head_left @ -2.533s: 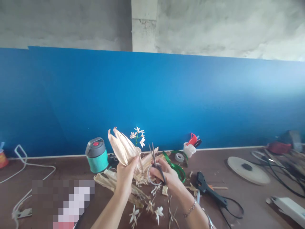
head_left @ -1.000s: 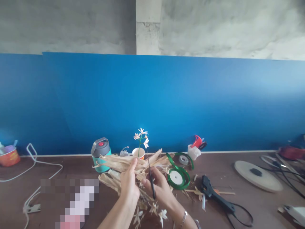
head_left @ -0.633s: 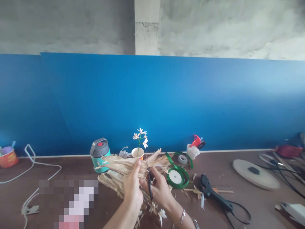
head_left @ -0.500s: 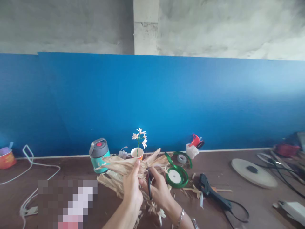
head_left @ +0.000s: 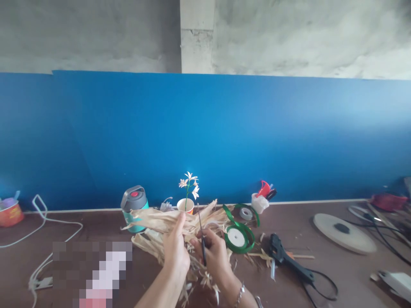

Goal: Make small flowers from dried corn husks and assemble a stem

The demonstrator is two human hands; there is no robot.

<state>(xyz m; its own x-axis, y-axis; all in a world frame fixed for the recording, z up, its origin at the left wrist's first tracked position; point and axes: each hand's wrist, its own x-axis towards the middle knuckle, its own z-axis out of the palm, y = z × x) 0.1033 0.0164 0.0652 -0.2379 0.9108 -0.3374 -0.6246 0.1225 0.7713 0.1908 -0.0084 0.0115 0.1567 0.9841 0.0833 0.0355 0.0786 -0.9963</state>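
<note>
My left hand is closed, thumb up, on a pale dried corn husk that stretches out to the left. In my right hand is a pair of scissors with dark handles, its thin blades pointing up and away from me. The two hands are close together, over a loose heap of husks. Several cut husk flowers lie below the right hand. Just beyond the hands a paper cup holds a green stem with white flowers. My fingers partly hide what lies between the hands.
A teal flask stands behind the husks on the left. To the right are a green ribbon spool, a tape roll, a black glue gun with its cable and a round pale disc. White cables lie far left.
My left hand has shifted slightly left, with the husk's end swinging out past the flask. The scissors' blades look closer together, and the right hand has turned slightly.
</note>
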